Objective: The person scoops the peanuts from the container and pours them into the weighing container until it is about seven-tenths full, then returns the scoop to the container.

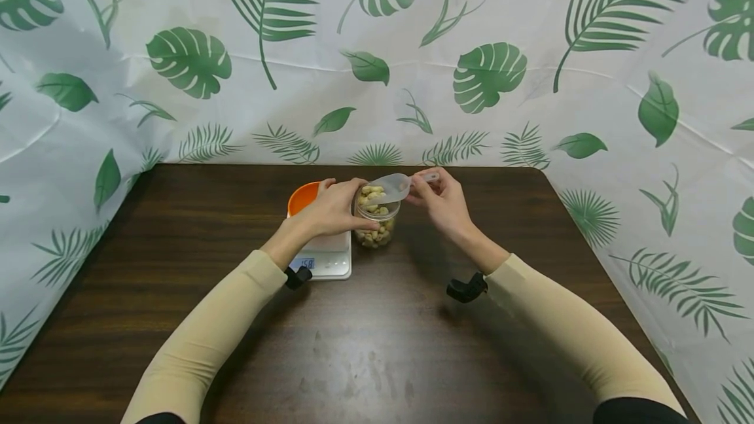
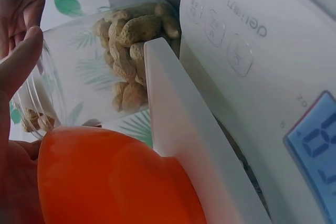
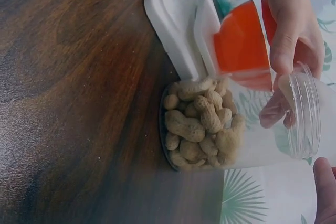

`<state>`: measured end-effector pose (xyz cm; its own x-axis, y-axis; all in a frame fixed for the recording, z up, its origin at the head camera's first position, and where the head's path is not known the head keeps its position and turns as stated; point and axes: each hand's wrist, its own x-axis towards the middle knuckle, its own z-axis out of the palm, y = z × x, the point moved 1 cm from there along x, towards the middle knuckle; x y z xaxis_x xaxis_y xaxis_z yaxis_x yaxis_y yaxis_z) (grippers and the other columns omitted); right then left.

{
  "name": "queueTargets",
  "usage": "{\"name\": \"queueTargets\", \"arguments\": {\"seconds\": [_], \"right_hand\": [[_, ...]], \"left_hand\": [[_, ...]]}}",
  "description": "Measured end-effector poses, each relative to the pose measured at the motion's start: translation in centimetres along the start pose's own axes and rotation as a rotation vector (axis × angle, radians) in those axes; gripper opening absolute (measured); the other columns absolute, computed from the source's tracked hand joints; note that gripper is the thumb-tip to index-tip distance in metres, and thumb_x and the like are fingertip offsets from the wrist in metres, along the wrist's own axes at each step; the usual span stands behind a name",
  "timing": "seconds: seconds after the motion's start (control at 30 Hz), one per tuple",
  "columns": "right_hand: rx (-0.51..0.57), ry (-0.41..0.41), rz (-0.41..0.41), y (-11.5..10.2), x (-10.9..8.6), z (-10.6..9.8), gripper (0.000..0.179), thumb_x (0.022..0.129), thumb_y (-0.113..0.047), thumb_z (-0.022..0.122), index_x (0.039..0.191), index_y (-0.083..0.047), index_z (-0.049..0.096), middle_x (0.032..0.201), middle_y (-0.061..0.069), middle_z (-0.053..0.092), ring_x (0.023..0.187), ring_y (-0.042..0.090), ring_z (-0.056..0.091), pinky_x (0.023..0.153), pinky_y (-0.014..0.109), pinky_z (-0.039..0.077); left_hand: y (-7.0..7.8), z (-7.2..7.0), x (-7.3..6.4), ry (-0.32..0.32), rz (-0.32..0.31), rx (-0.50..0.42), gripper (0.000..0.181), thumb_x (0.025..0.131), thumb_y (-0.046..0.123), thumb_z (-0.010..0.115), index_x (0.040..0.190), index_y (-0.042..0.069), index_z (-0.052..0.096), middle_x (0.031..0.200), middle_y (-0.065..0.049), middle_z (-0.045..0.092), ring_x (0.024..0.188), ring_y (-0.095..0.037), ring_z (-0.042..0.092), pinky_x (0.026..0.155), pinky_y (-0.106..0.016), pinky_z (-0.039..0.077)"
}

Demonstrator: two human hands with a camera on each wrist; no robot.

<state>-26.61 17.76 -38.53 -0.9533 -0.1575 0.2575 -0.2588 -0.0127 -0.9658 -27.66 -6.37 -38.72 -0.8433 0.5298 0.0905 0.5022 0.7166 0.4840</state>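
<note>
A clear jar stands upright with unshelled peanuts in its lower part. Around its neck curls my left hand, thumb on the near side. My right hand pinches the handle of a translucent scoop just to the jar's right. The scoop's bowl lies tilted at the jar's mouth, where several peanuts show near the rim. Beside the jar, on the left, an orange bowl sits on a white kitchen scale, partly hidden by my left hand.
The scale's lit display seems to read 158. Everything stands near the back edge of a dark wooden table. A leaf-printed white sheet hangs behind the table and along its sides.
</note>
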Motion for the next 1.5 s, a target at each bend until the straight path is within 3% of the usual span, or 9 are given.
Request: {"name": "queueTargets", "arguments": {"seconds": [0.5,0.73,1.07,1.5], "right_hand": [[0.143,0.087,0.051,0.7,-0.5,-0.7,0.021,0.106,-0.013,0.057,0.117,0.005,0.056,0.109,0.012,0.063,0.103,0.018,0.069,0.088,0.036,0.056],[0.171,0.094,0.067,0.5,-0.6,-1.0,0.025,0.106,-0.018,0.058,0.119,0.004,0.055,0.108,0.009,0.066,0.103,0.018,0.07,0.089,0.036,0.056],[0.248,0.101,0.076,-0.3,-0.3,-1.0,0.016,0.105,-0.016,0.058,0.112,-0.002,0.058,0.103,0.007,0.068,0.101,0.017,0.07,0.092,0.041,0.053],[0.241,0.08,0.092,-1.0,0.3,-0.5,0.021,0.105,-0.019,0.059,0.117,-0.002,0.056,0.104,0.007,0.067,0.101,0.017,0.069,0.09,0.035,0.055]], "left_hand": [[0.0,0.0,0.1,-0.006,0.011,-0.008,0.092,0.082,0.055,0.083,0.148,0.001,0.047,0.135,-0.009,0.063,0.123,-0.024,0.057,0.113,-0.058,0.019],[0.0,-0.1,0.1,-0.009,0.012,-0.013,0.093,0.082,0.055,0.083,0.149,0.001,0.047,0.134,-0.009,0.063,0.124,-0.024,0.057,0.113,-0.059,0.02],[-0.1,-0.1,0.1,0.015,0.011,-0.004,0.093,0.081,0.057,0.083,0.149,0.004,0.048,0.138,-0.007,0.061,0.125,-0.024,0.055,0.109,-0.059,0.021],[-0.6,-1.4,-1.3,0.047,-0.027,0.004,0.098,0.082,0.064,0.078,0.154,0.008,0.043,0.151,-0.008,0.049,0.136,-0.027,0.046,0.111,-0.059,0.019]]}}
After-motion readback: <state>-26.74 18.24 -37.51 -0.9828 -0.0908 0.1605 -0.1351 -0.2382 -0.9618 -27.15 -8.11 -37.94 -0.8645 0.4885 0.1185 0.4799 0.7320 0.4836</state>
